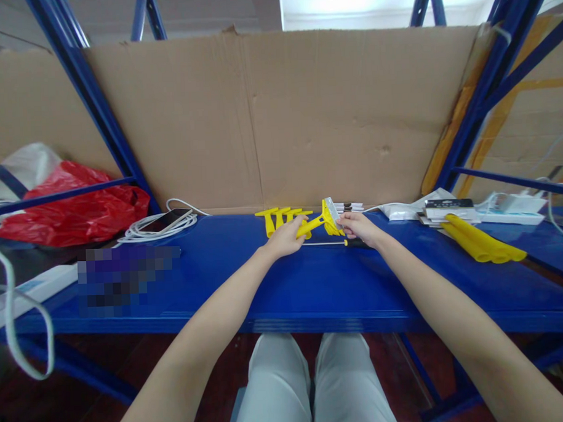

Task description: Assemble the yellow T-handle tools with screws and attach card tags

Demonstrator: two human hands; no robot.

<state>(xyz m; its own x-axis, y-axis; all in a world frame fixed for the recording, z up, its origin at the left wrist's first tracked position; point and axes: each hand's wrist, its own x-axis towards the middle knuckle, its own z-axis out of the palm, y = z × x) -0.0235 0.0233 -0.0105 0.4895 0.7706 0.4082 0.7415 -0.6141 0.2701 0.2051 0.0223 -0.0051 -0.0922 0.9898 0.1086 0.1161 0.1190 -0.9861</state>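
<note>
My left hand (285, 237) is wrapped round the handle of a yellow scraper (315, 223), held tilted just above the blue table. At its wide head, the fingers of my right hand (359, 227) pinch the edge beside a silvery blade-like plate (331, 209). Beneath both hands lies a screwdriver (326, 243) with a thin metal shaft and a black and yellow grip, partly covered by my right hand. Several more yellow scraper handles (279, 218) stand in a row behind my left hand. Small white and black packets (350, 207) lie behind my right hand.
Cardboard (306, 111) walls off the back of the blue table (209, 269). Leftward are a phone (166, 221), a coiled white cable (141, 236) and a red plastic bag (87, 199). Yellow tubes (476, 241), stacked small boxes (449, 208) and a power strip (512, 216) lie right.
</note>
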